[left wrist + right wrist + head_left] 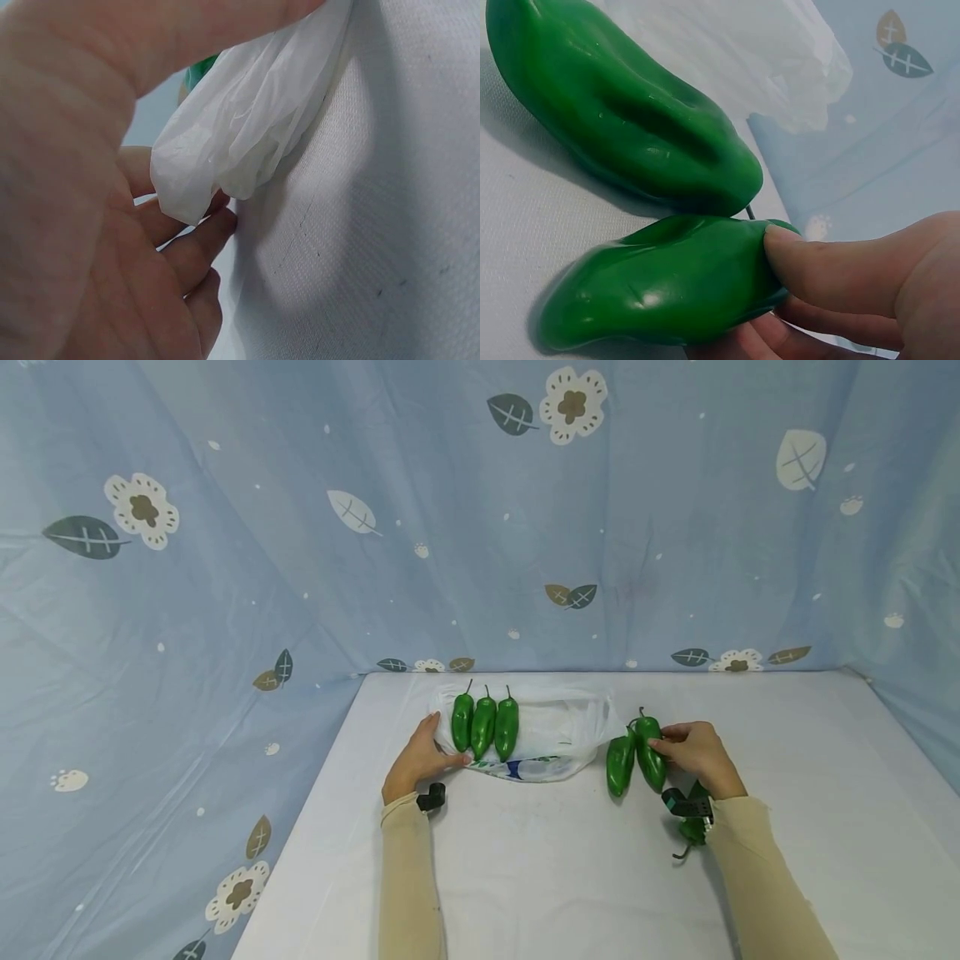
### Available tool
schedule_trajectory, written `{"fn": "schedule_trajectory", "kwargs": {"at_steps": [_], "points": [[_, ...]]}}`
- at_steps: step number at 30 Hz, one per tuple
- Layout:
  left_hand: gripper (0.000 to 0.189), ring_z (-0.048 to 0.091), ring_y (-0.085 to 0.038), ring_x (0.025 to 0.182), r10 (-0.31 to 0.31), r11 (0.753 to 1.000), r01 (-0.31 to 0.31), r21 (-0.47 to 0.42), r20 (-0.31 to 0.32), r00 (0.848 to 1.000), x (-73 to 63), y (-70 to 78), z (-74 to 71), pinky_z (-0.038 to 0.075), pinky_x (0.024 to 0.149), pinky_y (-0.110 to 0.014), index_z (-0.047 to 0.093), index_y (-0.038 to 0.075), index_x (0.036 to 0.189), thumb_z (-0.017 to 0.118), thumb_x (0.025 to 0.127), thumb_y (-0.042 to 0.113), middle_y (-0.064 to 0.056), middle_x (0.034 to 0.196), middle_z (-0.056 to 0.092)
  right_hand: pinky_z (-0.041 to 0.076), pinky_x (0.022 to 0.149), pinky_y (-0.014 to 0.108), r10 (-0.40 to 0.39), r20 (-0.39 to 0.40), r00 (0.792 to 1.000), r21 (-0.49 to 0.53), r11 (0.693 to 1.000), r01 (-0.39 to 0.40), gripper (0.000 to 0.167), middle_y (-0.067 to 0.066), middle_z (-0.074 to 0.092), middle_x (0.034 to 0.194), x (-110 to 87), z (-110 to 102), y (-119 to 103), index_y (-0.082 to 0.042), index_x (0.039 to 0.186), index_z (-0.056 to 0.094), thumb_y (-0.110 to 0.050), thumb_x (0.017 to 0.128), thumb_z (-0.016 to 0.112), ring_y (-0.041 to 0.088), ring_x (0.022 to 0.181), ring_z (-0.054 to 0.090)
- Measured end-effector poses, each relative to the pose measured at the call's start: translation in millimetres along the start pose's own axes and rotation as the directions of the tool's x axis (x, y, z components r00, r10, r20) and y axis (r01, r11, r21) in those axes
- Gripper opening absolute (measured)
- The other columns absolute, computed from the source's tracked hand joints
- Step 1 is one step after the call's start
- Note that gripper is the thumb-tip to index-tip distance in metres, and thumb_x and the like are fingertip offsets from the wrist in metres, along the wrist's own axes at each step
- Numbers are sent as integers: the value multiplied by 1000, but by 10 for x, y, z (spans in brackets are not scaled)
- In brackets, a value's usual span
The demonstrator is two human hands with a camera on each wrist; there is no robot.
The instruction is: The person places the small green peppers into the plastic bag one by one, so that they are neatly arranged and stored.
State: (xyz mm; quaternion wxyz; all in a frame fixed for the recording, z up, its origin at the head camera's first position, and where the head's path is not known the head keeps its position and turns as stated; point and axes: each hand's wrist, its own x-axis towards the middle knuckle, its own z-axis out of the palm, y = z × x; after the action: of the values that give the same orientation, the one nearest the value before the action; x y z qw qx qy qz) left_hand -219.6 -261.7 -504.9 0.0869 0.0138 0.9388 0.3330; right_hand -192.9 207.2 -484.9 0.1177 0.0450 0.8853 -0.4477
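Three green peppers [483,727] lie side by side, stems away from me, on the left part of a white plastic bag [551,727]. At the bag's left end rests my left hand [422,758], thumb by its front edge. In the left wrist view, the crumpled bag [217,150] hangs between thumb and loosely bent fingers. My right hand [697,753] pinches a green pepper [667,281] between thumb and fingers, low over the table. Touching or nearly touching it, another green pepper [619,767] lies to its left.
More green pepper [693,828] shows under my right wrist, partly hidden by the wrist camera; how many lie there I cannot tell. A white cloth covers the table [540,877]. Behind and to the left hangs a blue patterned curtain [450,527].
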Motion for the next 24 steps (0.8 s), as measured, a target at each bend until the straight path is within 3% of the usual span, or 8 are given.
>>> {"fn": "schedule_trajectory", "kwargs": {"at_steps": [6,24], "points": [[119,19,-41,160,-4,1000,4,-4,3,1000,6,0,-2,24,130,-56,15,5,166,87,81,45,-20,173,18,59,94,53,19,-9,1000,-11,1000,-20,62,40,53,140,-2,-2,-1,17,143,49,-30,104,61,47,118,65],[118,19,-41,160,-1,1000,1,4,2,1000,1,-6,-6,24,130,-56,15,4,166,86,81,45,-20,173,18,63,87,47,20,-34,999,1,1000,-20,55,38,62,131,-8,4,-13,18,135,56,-27,104,63,35,103,75]]}}
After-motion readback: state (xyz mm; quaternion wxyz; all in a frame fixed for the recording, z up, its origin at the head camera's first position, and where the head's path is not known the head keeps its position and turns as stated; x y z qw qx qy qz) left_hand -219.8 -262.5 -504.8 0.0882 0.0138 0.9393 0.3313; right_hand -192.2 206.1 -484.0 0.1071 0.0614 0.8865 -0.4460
